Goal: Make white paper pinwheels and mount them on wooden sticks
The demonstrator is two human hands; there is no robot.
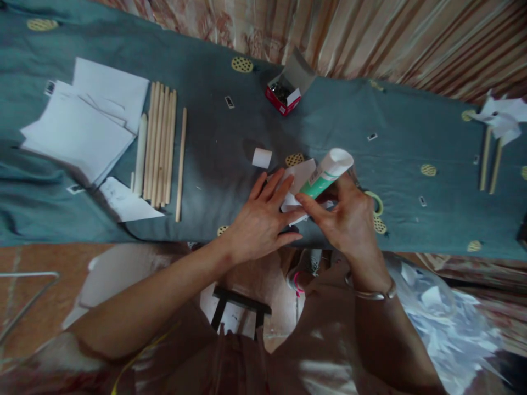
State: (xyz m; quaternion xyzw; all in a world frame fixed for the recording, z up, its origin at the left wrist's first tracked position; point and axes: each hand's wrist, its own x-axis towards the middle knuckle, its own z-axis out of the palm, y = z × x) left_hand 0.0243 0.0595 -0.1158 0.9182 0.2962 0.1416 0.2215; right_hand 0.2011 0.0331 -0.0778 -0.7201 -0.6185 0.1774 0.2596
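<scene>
Head view: the left hand [263,222] lies at the centre of the frame, palm down, fingers spread, its fingertips on the paper [300,178]. The right hand [343,211] is closed around the green-and-white tube [327,174], which is tilted over the paper, lower end hidden near the right thumb. The white cap [262,158] is located just beyond the left fingertips. The green ring [376,203] is beside the right hand. The open red box [285,97] stands at upper centre on the cloth-covered bench [222,137]. Wooden sticks [160,145] and white sheets [82,129] occupy the left; folded paper [502,115] and two sticks [491,162], the far right.
</scene>
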